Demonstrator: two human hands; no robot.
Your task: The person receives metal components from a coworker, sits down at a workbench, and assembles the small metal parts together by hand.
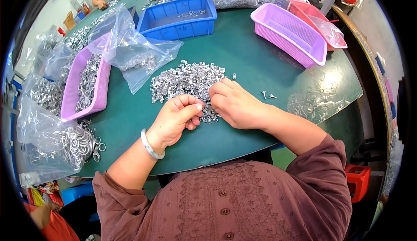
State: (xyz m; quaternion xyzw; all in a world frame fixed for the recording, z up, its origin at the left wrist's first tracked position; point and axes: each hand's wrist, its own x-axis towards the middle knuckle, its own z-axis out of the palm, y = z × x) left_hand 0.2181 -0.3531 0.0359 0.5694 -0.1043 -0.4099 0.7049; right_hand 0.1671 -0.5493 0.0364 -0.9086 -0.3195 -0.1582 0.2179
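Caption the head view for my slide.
Left hand and right hand at a heap of small silvery parts on a green table, blue tray beyond.

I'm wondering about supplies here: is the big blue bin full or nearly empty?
Nearly empty: only a few silvery rings show on the bottom of the big blue bin, with much of its floor bare.

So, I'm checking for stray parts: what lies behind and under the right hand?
Just beyond the right hand, one loose silver piece lies on the green table, beside the pile of silver pieces. Whatever the hand covers cannot be seen.
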